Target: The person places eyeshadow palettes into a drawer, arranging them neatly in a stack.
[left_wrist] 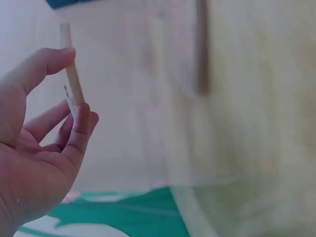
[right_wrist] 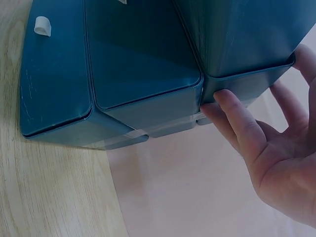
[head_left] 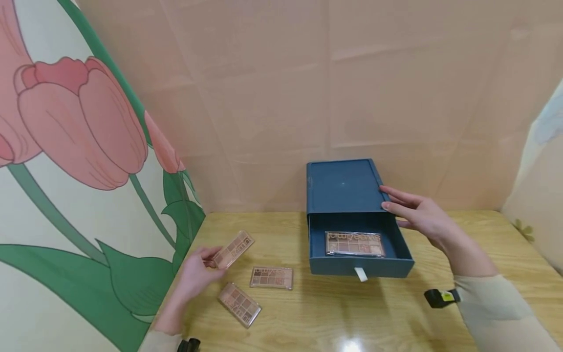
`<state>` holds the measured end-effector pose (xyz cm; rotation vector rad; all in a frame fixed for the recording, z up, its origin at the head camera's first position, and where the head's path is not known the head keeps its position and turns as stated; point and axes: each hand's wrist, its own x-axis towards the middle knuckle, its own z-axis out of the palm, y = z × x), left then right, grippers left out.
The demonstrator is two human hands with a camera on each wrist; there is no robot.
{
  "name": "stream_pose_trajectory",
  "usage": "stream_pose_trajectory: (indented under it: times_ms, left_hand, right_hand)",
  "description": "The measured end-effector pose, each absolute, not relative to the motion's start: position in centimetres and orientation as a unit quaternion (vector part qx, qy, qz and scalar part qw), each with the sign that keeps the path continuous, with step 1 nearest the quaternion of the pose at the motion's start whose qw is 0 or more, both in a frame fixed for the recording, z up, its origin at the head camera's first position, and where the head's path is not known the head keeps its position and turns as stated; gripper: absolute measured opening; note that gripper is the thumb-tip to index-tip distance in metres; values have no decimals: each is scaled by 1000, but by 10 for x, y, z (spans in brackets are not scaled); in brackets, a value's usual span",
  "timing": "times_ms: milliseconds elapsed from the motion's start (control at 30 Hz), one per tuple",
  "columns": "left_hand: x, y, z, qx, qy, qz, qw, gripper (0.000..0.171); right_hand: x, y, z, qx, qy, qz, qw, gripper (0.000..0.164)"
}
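My left hand (head_left: 200,274) pinches an eyeshadow palette (head_left: 234,249) between thumb and fingers, raised over the table's left side. In the left wrist view this palette (left_wrist: 72,69) is seen edge-on. Two more palettes, one straight (head_left: 271,277) and one slanted (head_left: 240,304), lie on the table near that hand. A dark blue drawer unit (head_left: 345,186) stands to the right, its top drawer (head_left: 362,266) pulled out with a palette (head_left: 354,244) lying inside. My right hand (head_left: 422,217) touches the unit's right side with fairly straight fingers; the right wrist view shows the fingertips (right_wrist: 224,98) against it.
Below the open drawer, the right wrist view shows lower drawers, one with a white pull tab (right_wrist: 43,26). Another white tab (head_left: 361,274) hangs at the top drawer's front. A pinkish backdrop (head_left: 264,98) rises behind the wooden table (head_left: 308,318); a tulip-printed cloth (head_left: 88,146) hangs left.
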<state>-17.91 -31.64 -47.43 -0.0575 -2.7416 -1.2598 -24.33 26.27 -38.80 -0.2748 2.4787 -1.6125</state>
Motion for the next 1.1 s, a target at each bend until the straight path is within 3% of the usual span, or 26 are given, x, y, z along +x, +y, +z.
stream_pose_trajectory:
  times_ms: [467, 1100]
  left_hand:
    - [-178, -229, -404, -222, -858, -453, 96, 65]
    - [-192, -120, -353, -347, -832, -432, 34, 66]
  right_hand:
    - [-245, 261, -389, -89, 826, -549, 88, 78]
    - [-242, 258, -391, -93, 817, -562, 86, 76]
